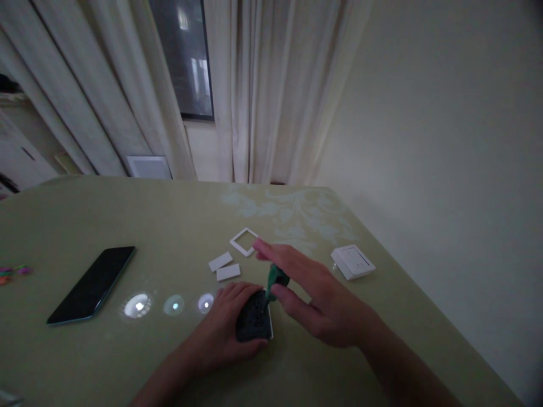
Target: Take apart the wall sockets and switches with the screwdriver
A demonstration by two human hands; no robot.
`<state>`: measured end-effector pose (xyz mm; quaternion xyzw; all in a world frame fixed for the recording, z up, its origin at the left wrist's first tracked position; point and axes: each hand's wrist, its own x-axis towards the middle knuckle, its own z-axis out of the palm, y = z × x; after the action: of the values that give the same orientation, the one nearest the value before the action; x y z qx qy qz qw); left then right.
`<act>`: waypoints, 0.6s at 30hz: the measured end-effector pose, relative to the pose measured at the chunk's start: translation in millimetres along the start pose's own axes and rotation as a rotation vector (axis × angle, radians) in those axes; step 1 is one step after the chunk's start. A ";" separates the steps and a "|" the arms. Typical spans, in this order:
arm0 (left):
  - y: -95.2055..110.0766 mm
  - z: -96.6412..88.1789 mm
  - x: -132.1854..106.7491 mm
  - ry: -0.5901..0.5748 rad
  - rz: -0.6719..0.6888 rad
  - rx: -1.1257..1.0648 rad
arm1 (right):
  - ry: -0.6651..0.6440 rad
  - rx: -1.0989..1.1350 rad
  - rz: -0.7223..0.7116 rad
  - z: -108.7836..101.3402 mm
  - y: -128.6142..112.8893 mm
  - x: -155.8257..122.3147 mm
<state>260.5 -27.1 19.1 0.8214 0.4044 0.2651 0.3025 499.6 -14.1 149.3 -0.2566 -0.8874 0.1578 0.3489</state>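
Note:
My left hand (227, 328) presses a dark square switch module (253, 324) flat against the table, fingers curled over its left and near sides. My right hand (316, 297) holds a small green-handled screwdriver (275, 281), whose tip points down onto the module's top. The index finger of that hand sticks out to the left while the other fingers close round the handle. Just beyond the hands lie a white square frame (245, 241) and two small white rocker plates (224, 267).
A black phone (93, 284) lies face up at the left. A complete white wall switch (353, 262) sits at the right near the table edge. Small colourful bits (12, 272) are at the far left. Curtains and a window stand behind the green-yellow table (169, 215).

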 end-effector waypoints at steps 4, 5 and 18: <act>0.5 -0.7 0.4 -0.006 0.003 -0.005 | 0.195 -0.121 -0.063 3.1 0.7 0.1; 1.1 -1.0 0.6 -0.009 0.003 -0.009 | 0.236 -0.187 -0.079 3.8 1.2 0.1; -0.9 0.3 -0.5 0.040 0.024 0.002 | 0.052 -0.033 -0.125 7.5 3.2 2.1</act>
<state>260.0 -27.1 18.2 0.8212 0.4007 0.2844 0.2902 494.1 -11.1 143.6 -0.2102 -0.8949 0.1143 0.3766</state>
